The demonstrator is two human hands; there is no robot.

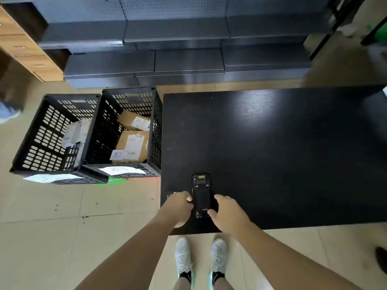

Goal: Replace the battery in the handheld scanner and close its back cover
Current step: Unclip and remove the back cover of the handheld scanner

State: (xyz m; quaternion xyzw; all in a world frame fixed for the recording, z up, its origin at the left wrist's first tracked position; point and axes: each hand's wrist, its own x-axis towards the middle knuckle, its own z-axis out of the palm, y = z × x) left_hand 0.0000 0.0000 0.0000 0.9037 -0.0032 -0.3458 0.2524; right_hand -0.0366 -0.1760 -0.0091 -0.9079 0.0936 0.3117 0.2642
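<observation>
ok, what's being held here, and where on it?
The scanner, lying back-up on the table: left hand and right hand touch its lower side edges.

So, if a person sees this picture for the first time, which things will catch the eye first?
First the black handheld scanner, lying back side up near the front edge of the dark table, with the left hand and right hand at its sides. Then the two black crates on the floor left of the table, holding cardboard parcels.
</observation>
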